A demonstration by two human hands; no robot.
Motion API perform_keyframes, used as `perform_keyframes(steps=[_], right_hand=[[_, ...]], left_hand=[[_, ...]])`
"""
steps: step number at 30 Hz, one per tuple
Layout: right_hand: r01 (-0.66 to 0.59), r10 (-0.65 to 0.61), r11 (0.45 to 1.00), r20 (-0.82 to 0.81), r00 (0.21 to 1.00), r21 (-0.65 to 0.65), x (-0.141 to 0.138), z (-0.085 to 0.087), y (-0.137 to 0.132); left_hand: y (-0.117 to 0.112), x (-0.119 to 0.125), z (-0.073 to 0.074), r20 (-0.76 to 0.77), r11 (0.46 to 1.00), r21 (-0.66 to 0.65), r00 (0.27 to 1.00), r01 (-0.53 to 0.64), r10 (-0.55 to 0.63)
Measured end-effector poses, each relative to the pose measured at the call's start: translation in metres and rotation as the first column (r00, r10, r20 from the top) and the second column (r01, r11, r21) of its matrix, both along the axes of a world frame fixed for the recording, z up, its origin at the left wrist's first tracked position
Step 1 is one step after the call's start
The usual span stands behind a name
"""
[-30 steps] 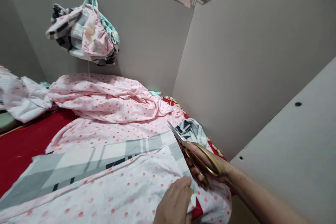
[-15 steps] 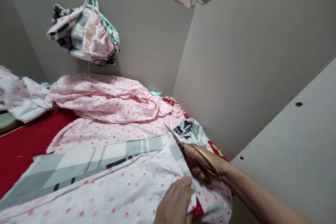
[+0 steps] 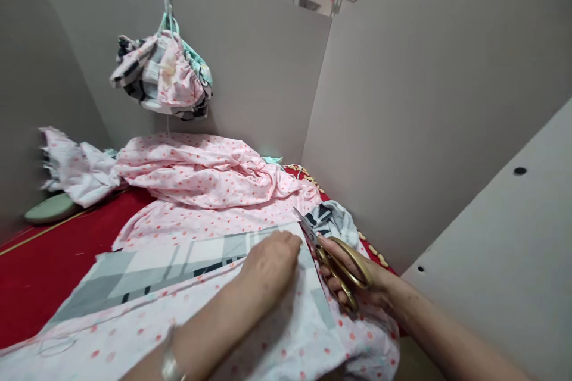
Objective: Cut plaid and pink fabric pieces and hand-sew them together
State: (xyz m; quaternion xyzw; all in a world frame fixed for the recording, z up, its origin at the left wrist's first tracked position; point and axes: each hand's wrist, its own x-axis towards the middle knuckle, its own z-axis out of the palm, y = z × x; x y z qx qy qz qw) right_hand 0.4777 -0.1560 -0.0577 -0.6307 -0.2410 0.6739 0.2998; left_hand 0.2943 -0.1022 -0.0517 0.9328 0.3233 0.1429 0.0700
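Observation:
My right hand (image 3: 337, 271) holds gold-handled scissors (image 3: 355, 265), thumb and fingers in the handles. Their blades point up and left beside the right edge of the layered cloth. My left hand (image 3: 273, 262), fingers bent together, is on the cloth just left of the blades and appears to pinch its upper corner; the fingertips are partly hidden. The upper layer is pale cloth with pink dots (image 3: 192, 315). From under it shows a grey, white and black plaid cloth (image 3: 152, 271). A silvery bracelet (image 3: 170, 360) circles my left wrist.
A heap of pink dotted cloth (image 3: 201, 172) lies behind, on a red table covering (image 3: 89, 244). A crumpled plaid piece (image 3: 335, 220) sits by the scissors. Bunched fabric pieces (image 3: 165, 74) hang from a hook. Grey panels (image 3: 402, 101) rise behind and at right; a green oval object (image 3: 53, 208) lies left.
My left hand has moved up and forward from the near right edge of the cloth to its upper corner. The scissors stay beside the edge, with slight motion. The view has shifted a little left.

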Motion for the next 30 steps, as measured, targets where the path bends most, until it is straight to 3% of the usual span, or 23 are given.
perform_keyframes(steps=[3,5,7,10,15,18,20,22,25,27,30], right_hand=[[0.012,-0.012,1.000,-0.006,1.000,-0.027,-0.004,0.009,0.002],[0.029,-0.029,0.999,-0.002,1.000,-0.022,-0.005,0.011,0.004],[0.039,-0.039,0.999,-0.001,0.999,-0.023,-0.004,0.011,0.007],[0.026,-0.026,0.999,-0.008,1.000,-0.047,-0.001,0.009,0.012],[-0.021,0.023,0.999,0.063,0.998,-0.036,0.002,0.005,0.012],[-0.100,0.096,0.995,0.231,0.968,0.005,0.006,0.010,0.006],[-0.235,0.209,0.972,0.394,0.895,0.019,0.011,0.015,0.002],[-0.398,0.298,0.915,0.564,0.770,0.059,0.016,0.019,-0.002],[-0.536,0.258,0.835,0.772,0.581,0.124,0.023,0.016,-0.004],[-0.556,0.229,0.824,0.832,0.505,0.111,0.028,0.010,-0.003],[-0.571,0.232,0.815,0.850,0.472,0.095,0.036,0.002,-0.007]], left_hand=[[0.042,0.022,-0.022,-0.033,0.999,0.012,0.999,-0.037,0.037],[0.057,0.030,-0.042,-0.019,0.999,0.022,0.999,-0.031,0.031],[0.062,0.032,-0.057,0.008,0.999,0.030,1.000,-0.028,0.028],[0.060,0.029,-0.066,0.055,0.999,0.031,0.998,-0.020,0.018],[0.058,0.024,-0.065,0.096,0.999,0.050,0.995,-0.010,0.005],[0.056,0.024,-0.065,0.082,0.997,0.072,0.997,0.010,-0.016],[0.055,0.023,-0.064,0.083,0.998,0.058,0.996,0.013,-0.017],[0.056,0.021,-0.064,0.089,0.999,0.036,0.996,0.002,-0.005],[0.062,0.017,-0.059,0.109,0.999,0.015,0.994,-0.035,0.033],[0.063,0.015,-0.049,0.116,0.998,0.005,0.991,-0.067,0.066],[0.049,0.007,-0.018,0.104,0.995,-0.009,0.990,-0.095,0.096]])
